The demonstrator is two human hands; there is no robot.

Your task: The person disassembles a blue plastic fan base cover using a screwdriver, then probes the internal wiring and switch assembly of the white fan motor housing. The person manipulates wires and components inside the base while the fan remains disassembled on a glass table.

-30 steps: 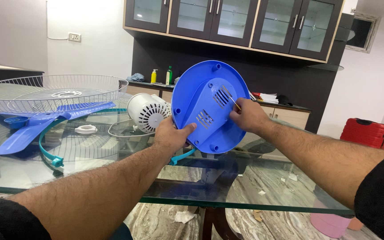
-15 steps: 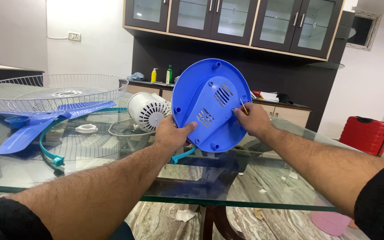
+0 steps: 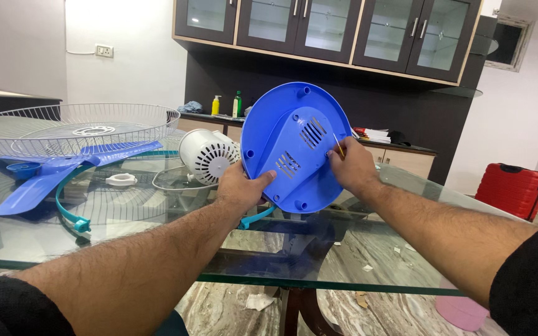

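A person's two bare arms reach over a glass table [image 3: 157, 249]. The left hand [image 3: 239, 188] grips the lower left rim of a round blue fan base [image 3: 294, 146], fingers curled behind it and thumb pressed flat on its underside. The base is held upright on edge above the table, underside with vent slots facing the camera. The right hand [image 3: 351, 167] touches the base's right side, fingertips pinched around a thin tool [image 3: 339, 145] set against the plastic. Behind the base lies a white motor [image 3: 207, 155]. To the left sit a wire guard [image 3: 73, 129] and blue blades [image 3: 51, 174]
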